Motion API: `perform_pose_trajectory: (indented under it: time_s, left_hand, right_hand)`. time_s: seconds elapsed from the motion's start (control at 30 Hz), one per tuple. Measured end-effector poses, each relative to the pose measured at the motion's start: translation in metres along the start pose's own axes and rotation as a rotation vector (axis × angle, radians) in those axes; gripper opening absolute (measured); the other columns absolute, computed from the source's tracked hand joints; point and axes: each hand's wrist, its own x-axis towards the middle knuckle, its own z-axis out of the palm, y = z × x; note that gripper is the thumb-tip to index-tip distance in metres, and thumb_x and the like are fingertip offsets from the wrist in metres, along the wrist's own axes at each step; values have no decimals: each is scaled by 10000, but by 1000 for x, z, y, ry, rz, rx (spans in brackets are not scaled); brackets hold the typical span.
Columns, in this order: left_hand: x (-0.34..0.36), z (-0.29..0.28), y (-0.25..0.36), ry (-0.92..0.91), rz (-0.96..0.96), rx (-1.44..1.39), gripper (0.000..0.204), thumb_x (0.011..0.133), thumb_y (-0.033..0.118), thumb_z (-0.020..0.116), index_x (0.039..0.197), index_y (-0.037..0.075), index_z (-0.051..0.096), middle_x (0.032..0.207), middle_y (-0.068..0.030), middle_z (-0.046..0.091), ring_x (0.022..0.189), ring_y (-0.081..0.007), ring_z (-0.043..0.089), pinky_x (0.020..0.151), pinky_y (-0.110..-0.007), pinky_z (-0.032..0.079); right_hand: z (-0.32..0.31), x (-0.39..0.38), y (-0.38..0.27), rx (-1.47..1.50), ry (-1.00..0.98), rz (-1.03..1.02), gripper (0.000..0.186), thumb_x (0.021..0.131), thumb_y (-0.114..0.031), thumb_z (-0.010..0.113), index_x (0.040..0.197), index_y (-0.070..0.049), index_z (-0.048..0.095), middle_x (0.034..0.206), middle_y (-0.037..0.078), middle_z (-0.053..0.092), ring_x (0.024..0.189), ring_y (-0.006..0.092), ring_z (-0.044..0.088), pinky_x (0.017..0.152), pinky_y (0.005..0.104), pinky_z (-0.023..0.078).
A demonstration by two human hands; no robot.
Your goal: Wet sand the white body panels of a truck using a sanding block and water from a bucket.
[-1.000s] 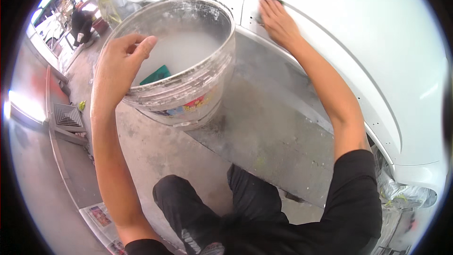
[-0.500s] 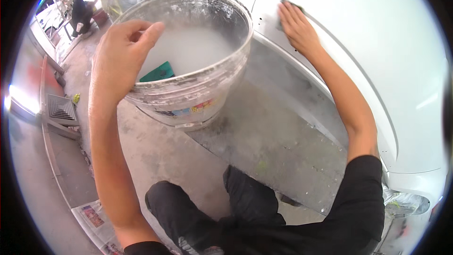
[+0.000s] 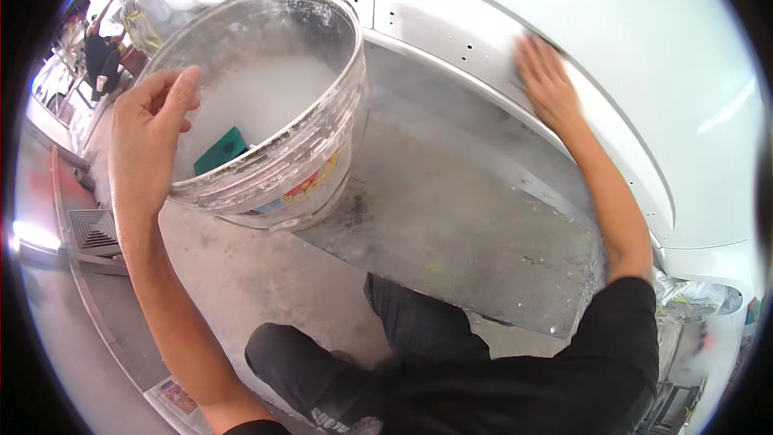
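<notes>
My left hand (image 3: pixel 153 125) is at the near left rim of a large, paint-smeared white bucket (image 3: pixel 326 141), its thumb and fingers curled in. Whether anything lies inside those fingers is hidden. Cloudy whitish water (image 3: pixel 270 93) fills part of the bucket. A green flat piece (image 3: pixel 221 151) pokes up inside, against the near wall. On the white car body panel (image 3: pixel 459 24), my right hand (image 3: pixel 551 84) presses with fingers stretched flat, slightly blurred. A dark edge, seemingly of a thin pad (image 3: pixel 554 45), shows beside its fingertips; most of it is covered.
Below the panel runs a sill, with a grey board (image 3: pixel 451 217) on the floor beside it. My bent knees (image 3: pixel 419 318) are at the lower middle. A vent grille (image 3: pixel 93 229) is at left, newspaper (image 3: pixel 179 396) lower left. Another person (image 3: pixel 101 56) is far left.
My right hand has slid rightward and nearer along the panel, leaving several small holes exposed. The bucket and my left hand now appear farther left and lower, as the view has turned right.
</notes>
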Motion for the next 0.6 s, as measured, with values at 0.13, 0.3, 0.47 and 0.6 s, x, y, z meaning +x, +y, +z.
perform_pose_trajectory:
  time_s: [0.13,0.3,0.47,0.6]
  left_hand:
    - [14,27,9,7,38,-50,426,1043,395,699,1115,-16,785,880,-46,731,810,-110,644,712,-275,495]
    - [15,-16,-36,-78,-90,171,442,1044,466,687,1151,51,792,905,-27,752,763,-96,642,626,-258,439]
    - [17,-8,-23,-75,-86,155,462,1047,497,686,1186,67,785,949,-21,764,752,-93,653,629,-257,445]
    - [37,14,-21,-42,-43,161,467,1060,495,678,1219,67,776,945,-26,765,746,-93,672,582,-247,441]
  right_hand:
    - [-2,-51,35,12,-54,1,665,993,-50,510,1648,4,408,1741,154,386,1617,320,359,1329,497,292]
    - [15,81,-31,242,172,46,707,947,-23,533,1631,68,375,1715,214,386,1604,319,366,1339,467,293]
    - [-21,-166,94,30,-185,-92,649,1020,-82,518,1657,-37,404,1758,102,363,1633,274,325,1357,460,268]
    - [-41,-294,128,60,-233,21,784,946,31,517,1700,-72,331,1793,114,281,1661,254,254,1370,454,226]
